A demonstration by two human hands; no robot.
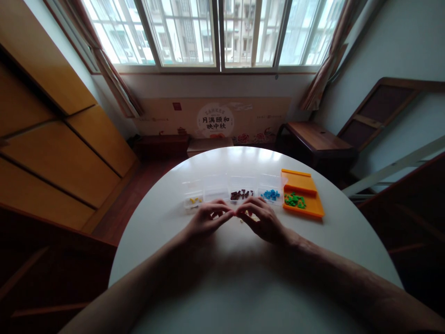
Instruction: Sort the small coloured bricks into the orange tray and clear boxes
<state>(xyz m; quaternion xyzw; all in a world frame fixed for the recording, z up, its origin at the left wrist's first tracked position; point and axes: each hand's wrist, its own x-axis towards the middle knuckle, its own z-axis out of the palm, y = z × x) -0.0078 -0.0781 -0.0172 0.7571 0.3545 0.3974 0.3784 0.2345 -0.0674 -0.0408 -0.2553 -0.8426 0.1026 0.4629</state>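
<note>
The left hand (211, 218) and right hand (259, 218) meet above the middle of the round white bench (149, 236), their fingers curled and nearly closed, thumb and forefinger tips touching or almost touching those opposite. Whether a small piece is pinched there I cannot tell; the fingertips hide it. Beyond them, a row of clear plastic boxes holds small yellow pieces (194, 201), dark brown pieces (239, 195) and bright blue pieces (270, 195), while bright green pieces (295, 200) lie in an orange plastic tray (299, 180) to the right. The colours are already set apart, a few pale loose pieces (241, 221) lie beneath the right hand, and no finished object shows, so the work seems at an early stage with most pieces unused. Any held piece's direction and long axis cannot be read; the tray's runs away from the person, far end leaning left.
</note>
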